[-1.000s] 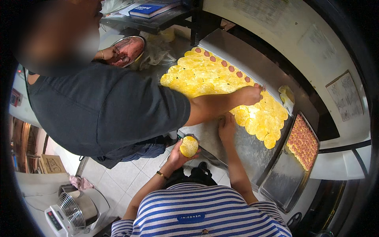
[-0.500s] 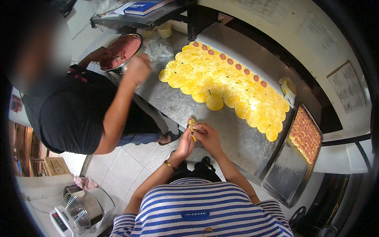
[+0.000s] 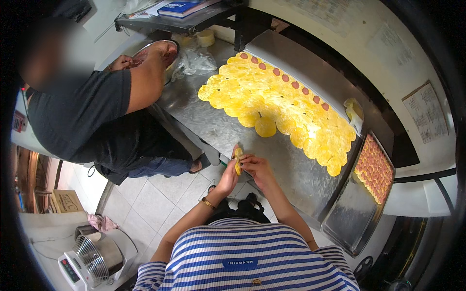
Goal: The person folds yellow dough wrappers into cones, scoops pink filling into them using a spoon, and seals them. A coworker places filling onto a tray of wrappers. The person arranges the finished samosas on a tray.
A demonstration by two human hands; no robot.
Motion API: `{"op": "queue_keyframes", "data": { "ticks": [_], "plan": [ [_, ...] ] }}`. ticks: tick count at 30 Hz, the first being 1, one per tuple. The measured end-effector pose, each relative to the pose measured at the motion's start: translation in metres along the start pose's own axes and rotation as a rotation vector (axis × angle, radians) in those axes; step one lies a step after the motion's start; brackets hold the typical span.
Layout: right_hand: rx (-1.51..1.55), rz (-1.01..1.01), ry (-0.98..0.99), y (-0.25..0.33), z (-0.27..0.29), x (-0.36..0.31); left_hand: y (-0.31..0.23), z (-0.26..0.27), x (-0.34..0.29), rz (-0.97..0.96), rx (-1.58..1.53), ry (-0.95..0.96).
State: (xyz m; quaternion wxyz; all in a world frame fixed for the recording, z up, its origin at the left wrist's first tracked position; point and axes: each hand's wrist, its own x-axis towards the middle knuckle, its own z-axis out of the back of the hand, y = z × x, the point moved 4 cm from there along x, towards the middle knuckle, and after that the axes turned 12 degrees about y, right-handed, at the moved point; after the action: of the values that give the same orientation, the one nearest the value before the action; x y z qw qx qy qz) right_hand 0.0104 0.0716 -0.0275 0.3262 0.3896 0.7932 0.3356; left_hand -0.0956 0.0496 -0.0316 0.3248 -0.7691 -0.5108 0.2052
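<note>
At the near edge of the steel table, my left hand (image 3: 226, 180) holds a folded yellow dumpling (image 3: 238, 164) on its fingers. My right hand (image 3: 258, 169) pinches the dumpling's edge between thumb and fingers. What is inside the dumpling cannot be made out. Beyond my hands, overlapping round yellow dough wrappers (image 3: 265, 126) cover a broad part of the table. Small pink lumps of filling (image 3: 295, 85) sit in a row on the wrappers along the far edge.
To the left a co-worker in a dark shirt (image 3: 87, 121) reaches into a metal bowl (image 3: 175, 56) of pink filling. A metal tray (image 3: 350, 224) on the right bears many yellow-and-pink pieces. A mixer (image 3: 99, 259) stands at lower left. Above the table hangs a dark shelf (image 3: 194, 22).
The co-worker's raised hand has gone down into the bowl, and their body has leaned toward it. My hands stay nearly in place, still pinching the dumpling.
</note>
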Motion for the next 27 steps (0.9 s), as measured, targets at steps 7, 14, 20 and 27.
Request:
{"op": "queue_keyframes", "data": {
  "ticks": [7,14,20,27],
  "plan": [
    [0.067,-0.121,0.016,-0.012,0.018,0.01,0.0,0.002,-0.001,0.078,0.046,-0.013],
    [0.369,0.181,-0.222,0.035,0.054,0.003,-0.019,0.009,-0.004,0.082,-0.273,-0.059],
    [-0.126,0.204,-0.521,0.058,0.126,0.001,-0.022,0.009,0.001,0.104,-0.265,-0.034],
    [-1.465,0.448,-0.781,0.05,0.108,-0.015,-0.014,0.001,0.0,0.161,-0.224,-0.004]
  ]
}}
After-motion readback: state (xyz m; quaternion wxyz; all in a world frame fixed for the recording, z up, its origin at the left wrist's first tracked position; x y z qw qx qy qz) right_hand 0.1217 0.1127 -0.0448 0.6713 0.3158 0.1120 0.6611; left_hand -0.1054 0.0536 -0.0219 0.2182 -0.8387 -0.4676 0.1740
